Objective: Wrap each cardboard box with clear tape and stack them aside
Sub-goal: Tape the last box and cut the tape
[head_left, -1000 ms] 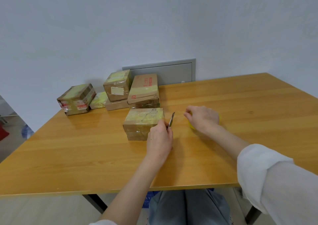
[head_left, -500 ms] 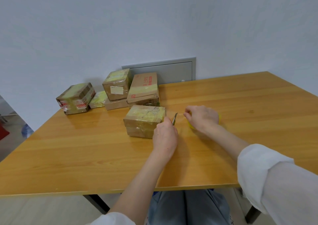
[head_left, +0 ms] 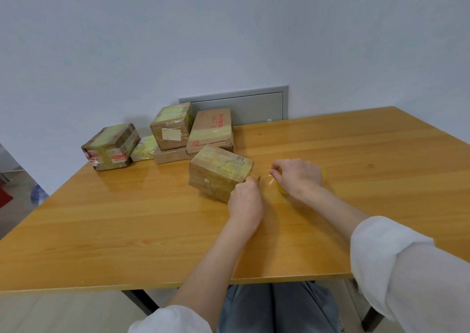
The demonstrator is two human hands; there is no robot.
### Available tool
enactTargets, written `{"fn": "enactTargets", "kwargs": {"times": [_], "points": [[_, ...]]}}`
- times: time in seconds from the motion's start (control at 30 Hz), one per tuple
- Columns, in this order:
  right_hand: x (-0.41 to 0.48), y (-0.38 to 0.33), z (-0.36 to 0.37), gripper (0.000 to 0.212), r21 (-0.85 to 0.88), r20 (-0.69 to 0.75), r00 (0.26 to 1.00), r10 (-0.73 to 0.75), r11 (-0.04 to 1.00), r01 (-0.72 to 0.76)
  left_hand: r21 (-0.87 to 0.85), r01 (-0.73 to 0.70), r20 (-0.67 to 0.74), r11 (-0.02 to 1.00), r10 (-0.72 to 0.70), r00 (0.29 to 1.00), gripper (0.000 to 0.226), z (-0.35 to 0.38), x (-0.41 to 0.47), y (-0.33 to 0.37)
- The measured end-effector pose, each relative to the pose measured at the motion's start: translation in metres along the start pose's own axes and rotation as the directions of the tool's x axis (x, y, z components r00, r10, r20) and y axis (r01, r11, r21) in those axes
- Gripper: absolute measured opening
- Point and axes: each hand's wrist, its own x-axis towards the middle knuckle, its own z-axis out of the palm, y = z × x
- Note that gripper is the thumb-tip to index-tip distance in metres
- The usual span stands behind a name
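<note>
Now palm-down, left hand grips blade, right hand tape.

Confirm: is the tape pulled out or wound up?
Pulled out: a clear strip runs from the roll in the right hand toward the box.

Wooden table here: one taped box sits mid-table, turned at an angle, with a cluster of more boxes behind it, along the far edge.

Taped boxes are crowding the counter's far-left corner; the nearest box is standing mid-counter, leaving open wood stretching right and nearer.
</note>
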Motion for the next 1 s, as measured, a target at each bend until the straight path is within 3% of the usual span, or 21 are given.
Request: {"fn": "enactTargets", "kwargs": {"times": [0.2, 0.33, 0.53, 0.8, 1.0], "points": [[0.004, 0.006, -0.012, 0.028, 0.041, -0.008, 1.0, 0.021, 0.999, -0.021, -0.057, -0.007, -0.035, 0.998, 0.005, 0.999, 0.013, -0.003, -0.003, -0.009], [0.005, 0.007, -0.012, 0.028, 0.082, -0.002, 1.0, 0.02, 0.996, -0.02, 0.012, -0.06, -0.019, 0.998, 0.06, 0.998, 0.011, -0.004, -0.011, -0.005], [0.006, 0.007, -0.013, 0.027, 0.094, 0.0, 1.0, 0.031, 0.995, -0.031, 0.02, -0.13, -0.106, 0.991, 0.132, 0.986, 0.016, -0.023, -0.02, -0.004], [0.007, 0.008, -0.016, 0.027, 0.099, 0.001, 1.0, 0.025, 0.995, -0.025, 0.05, -0.081, -0.024, 0.995, 0.082, 0.996, 0.0, -0.01, -0.008, -0.01], [0.006, 0.018, -0.03, 0.025, 0.16, 0.007, 0.996, 0.086, 0.983, -0.086, 0.019, -0.05, -0.021, 0.999, 0.05, 0.999, 0.011, -0.007, 0.011, -0.004]]}}
